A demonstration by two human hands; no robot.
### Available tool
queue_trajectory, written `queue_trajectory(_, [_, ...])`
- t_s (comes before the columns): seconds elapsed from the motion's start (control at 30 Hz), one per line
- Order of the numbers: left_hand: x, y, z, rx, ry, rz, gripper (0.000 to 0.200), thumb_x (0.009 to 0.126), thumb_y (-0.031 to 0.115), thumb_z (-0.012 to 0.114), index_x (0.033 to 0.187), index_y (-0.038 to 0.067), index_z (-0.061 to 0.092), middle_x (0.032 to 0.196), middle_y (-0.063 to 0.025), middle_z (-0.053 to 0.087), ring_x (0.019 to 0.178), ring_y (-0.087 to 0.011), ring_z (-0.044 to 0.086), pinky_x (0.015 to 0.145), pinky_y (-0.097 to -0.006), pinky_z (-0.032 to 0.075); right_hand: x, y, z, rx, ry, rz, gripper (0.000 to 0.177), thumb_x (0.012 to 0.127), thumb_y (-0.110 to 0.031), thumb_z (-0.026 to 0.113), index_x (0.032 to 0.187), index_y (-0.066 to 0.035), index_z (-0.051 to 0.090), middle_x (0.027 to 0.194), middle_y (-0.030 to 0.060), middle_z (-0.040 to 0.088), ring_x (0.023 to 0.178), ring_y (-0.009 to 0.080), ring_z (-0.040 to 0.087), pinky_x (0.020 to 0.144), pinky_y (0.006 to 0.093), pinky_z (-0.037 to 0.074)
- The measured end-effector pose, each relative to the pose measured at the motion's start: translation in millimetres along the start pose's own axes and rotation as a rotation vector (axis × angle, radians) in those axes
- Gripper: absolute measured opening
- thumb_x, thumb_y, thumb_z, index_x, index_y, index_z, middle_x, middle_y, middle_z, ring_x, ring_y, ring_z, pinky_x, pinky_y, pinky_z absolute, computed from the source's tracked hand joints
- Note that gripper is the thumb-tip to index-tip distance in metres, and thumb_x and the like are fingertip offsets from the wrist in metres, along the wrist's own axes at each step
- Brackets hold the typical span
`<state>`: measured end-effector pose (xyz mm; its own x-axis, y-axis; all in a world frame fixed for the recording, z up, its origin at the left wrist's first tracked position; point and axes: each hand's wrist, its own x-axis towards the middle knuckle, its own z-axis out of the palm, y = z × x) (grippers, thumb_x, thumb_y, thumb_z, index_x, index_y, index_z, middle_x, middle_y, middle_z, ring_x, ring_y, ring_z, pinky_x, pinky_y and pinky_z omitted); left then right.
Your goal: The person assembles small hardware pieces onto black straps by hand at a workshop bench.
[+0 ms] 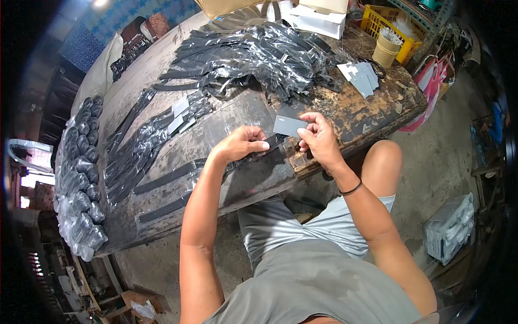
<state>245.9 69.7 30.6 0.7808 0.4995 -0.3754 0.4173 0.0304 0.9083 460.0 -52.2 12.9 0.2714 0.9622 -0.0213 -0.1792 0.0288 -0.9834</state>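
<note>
Above the table's (265, 174) near edge, the left hand (242, 143) pinched a strap (275, 141); the right hand (319, 141), apart from it, gripped a card (287, 125); I judged, from afar, that steady strap and squared card served best.

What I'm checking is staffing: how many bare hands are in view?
2: the left hand holding a flat black strip, the right hand holding a grey rectangular card.

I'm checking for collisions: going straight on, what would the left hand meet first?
Probably the grey card held in the right hand, though depth is hard to judge.
</note>
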Motion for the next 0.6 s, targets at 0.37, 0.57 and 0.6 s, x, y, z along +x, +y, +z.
queue_trajectory(0.37, [-5.5, 5.7, 5.1, 0.138, 0.055, 0.013, 0.019, 0.082, 0.016, 0.073, 0.089, 0.003, 0.061, 0.079, 0.0032, 0.058, 0.075, -0.007, 0.053, 0.068, -0.0242, 0.043, 3.5, 0.8, -7.1, -0.153, -0.058, 0.037, 0.021, 0.088, -0.006, 0.055, 0.109, -0.005, 0.054, 0.079, 0.0023, 0.055, 0.058, 0.0069, 0.055, 0.049, 0.0234, 0.05])
queue_trajectory(0.57, [-8.0, 5.6, 3.9, 0.134, 0.061, 0.009, 0.021, 0.081, 0.019, 0.074, 0.088, 0.003, 0.062, 0.079, 0.0025, 0.059, 0.075, -0.0075, 0.053, 0.068, -0.0251, 0.043, 6.2, -9.9, -10.4, -0.2, -0.162, 0.073, 0.019, 0.087, -0.006, 0.053, 0.106, -0.007, 0.056, 0.076, 0.0009, 0.055, 0.058, 0.0069, 0.054, 0.05, 0.0234, 0.049])
queue_trajectory(0.6, [-8.1, 6.0, 4.2, 0.127, 0.048, 0.021, 0.022, 0.081, 0.02, 0.074, 0.088, 0.003, 0.062, 0.079, 0.0023, 0.06, 0.076, -0.0077, 0.053, 0.069, -0.0253, 0.043, 7.0, -12.1, -11.3, -0.218, -0.201, 0.076, 0.02, 0.087, -0.006, 0.052, 0.106, -0.007, 0.056, 0.076, 0.0005, 0.055, 0.059, 0.0067, 0.054, 0.051, 0.0233, 0.048])
